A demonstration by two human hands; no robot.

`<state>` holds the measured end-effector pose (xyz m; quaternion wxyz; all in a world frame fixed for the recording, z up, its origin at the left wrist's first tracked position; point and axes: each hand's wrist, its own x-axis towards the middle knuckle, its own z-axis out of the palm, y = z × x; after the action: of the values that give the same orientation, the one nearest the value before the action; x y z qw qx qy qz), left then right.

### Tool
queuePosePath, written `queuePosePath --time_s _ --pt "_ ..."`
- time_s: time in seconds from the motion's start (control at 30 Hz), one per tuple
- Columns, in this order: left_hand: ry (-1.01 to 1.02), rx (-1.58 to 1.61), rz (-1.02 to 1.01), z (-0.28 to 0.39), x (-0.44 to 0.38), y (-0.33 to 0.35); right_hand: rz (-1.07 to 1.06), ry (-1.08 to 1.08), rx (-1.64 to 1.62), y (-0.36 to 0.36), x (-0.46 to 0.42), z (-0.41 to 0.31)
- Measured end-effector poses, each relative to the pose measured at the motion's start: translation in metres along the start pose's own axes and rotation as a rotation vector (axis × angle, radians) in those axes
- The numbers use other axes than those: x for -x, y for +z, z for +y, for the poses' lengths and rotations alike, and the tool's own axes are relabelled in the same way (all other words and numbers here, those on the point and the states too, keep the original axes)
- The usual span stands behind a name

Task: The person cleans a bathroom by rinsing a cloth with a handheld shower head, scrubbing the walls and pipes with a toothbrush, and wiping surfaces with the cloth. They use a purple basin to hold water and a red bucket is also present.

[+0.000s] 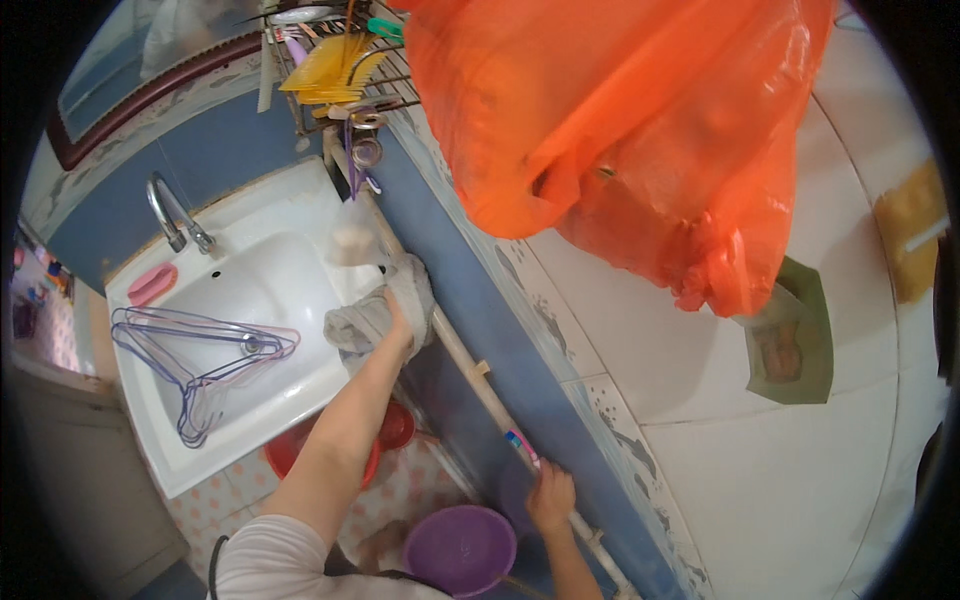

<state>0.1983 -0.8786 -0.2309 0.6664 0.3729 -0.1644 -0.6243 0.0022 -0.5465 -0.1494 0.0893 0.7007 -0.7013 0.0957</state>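
Note:
My left hand [399, 315] is on a crumpled grey cloth [421, 292] at the wall pipe [450, 337], by the right rim of the white washbasin [142, 409]. Folds of the cloth partly hide the fingers. Lower along the pipe, my right hand [551, 496] is closed around the end of a pink and blue toothbrush [521, 442], whose head lies against the pipe. Several wire hangers [187, 379] lie in the basin, over the drain. A pink scrubbing brush [152, 283] rests on the basin's left ledge, below the chrome tap [169, 214].
An orange plastic bag [622, 135] hangs large at the upper right. A wire rack [300, 112] holds yellow combs [330, 71] above the basin's corner. Below stand a purple basin [461, 551] and a red basin [285, 450]. A framed mirror [112, 131] is at the upper left.

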Motion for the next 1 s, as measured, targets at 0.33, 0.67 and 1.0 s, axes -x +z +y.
queuePosePath --time_s 0.33,0.67,1.0 --pt "0.070 -0.068 -0.085 -0.004 -0.015 -0.020 0.106 -0.081 -0.046 0.007 0.006 0.005" --pt "-0.186 0.088 -0.056 0.018 0.016 0.007 -0.090 0.050 0.009 0.012 0.017 0.023" --pt "-0.145 0.104 -0.045 0.007 -0.003 -0.004 0.134 -0.087 0.053 0.007 0.004 0.005"
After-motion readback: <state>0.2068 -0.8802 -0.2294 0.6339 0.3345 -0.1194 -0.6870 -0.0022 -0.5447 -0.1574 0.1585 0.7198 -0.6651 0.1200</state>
